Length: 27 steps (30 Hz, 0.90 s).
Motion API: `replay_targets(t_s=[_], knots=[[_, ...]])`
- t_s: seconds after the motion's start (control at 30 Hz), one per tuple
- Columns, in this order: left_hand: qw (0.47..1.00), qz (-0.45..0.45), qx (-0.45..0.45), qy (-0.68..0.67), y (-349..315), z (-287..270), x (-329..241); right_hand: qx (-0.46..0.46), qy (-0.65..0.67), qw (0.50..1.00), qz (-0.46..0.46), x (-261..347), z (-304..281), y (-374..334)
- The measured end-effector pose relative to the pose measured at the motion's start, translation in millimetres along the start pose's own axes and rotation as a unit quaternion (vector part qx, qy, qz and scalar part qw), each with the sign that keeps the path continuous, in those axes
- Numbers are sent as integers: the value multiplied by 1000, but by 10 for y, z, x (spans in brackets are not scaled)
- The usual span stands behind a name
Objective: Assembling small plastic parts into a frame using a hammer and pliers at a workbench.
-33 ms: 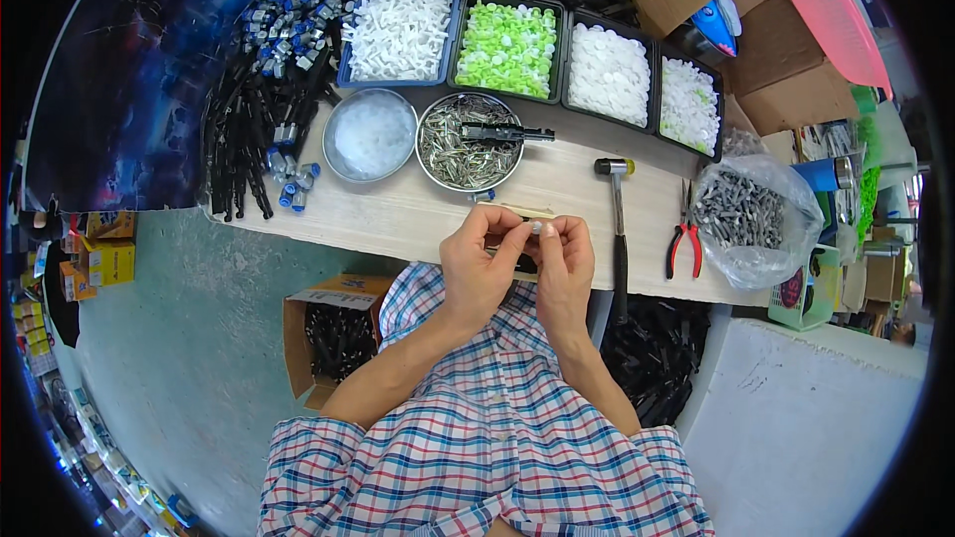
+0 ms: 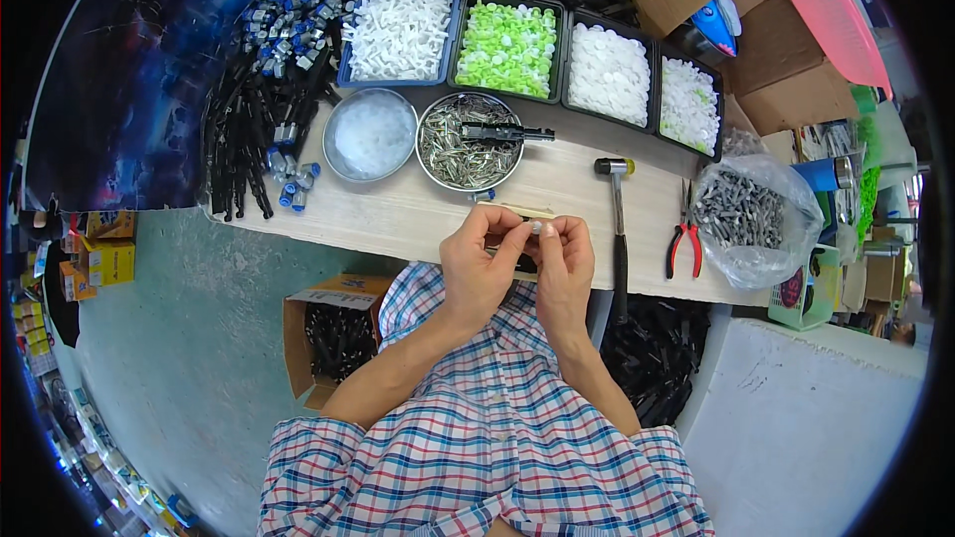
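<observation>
Both my hands meet over the front edge of the wooden workbench (image 2: 418, 214). My left hand (image 2: 476, 268) and my right hand (image 2: 567, 268) pinch one small pale part (image 2: 535, 227) between their fingertips. A black piece (image 2: 525, 265) shows between my palms, under the fingers. A small wooden block (image 2: 527, 209) lies on the bench just beyond my fingertips.
Behind the block stand a metal bowl of metal pins (image 2: 468, 144) with a black tool across it and a bowl of clear bits (image 2: 370, 134). Trays of white (image 2: 398, 35) and green (image 2: 505, 40) parts line the back. A hammer (image 2: 617, 229), red pliers (image 2: 684, 234) and a bag of grey parts (image 2: 746, 214) lie right.
</observation>
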<state>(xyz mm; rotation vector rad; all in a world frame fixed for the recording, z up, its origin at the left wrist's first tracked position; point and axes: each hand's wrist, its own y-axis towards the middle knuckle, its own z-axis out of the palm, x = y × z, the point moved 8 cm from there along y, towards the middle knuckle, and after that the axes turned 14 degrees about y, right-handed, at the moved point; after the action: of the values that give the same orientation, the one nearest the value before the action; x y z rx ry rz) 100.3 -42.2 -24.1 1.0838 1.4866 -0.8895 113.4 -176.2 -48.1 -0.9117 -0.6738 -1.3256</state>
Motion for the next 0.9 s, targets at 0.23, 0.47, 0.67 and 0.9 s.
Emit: replay_targets(t_s=[0.23,0.47,0.67,0.9], knots=[[984,113,-68,122,-41,-92,-190,-18,-29,999,-22,-1,39,-34],[979,124,-73,147,-44,-123,-221,-20,-161,978,-128,161,149,-148],[999,-9,26,41,-35,-96,-93,67,-327,905,-262,349,176,-145],[965,139,6,220,-131,-170,-149,168,-434,826,-319,450,247,-118]])
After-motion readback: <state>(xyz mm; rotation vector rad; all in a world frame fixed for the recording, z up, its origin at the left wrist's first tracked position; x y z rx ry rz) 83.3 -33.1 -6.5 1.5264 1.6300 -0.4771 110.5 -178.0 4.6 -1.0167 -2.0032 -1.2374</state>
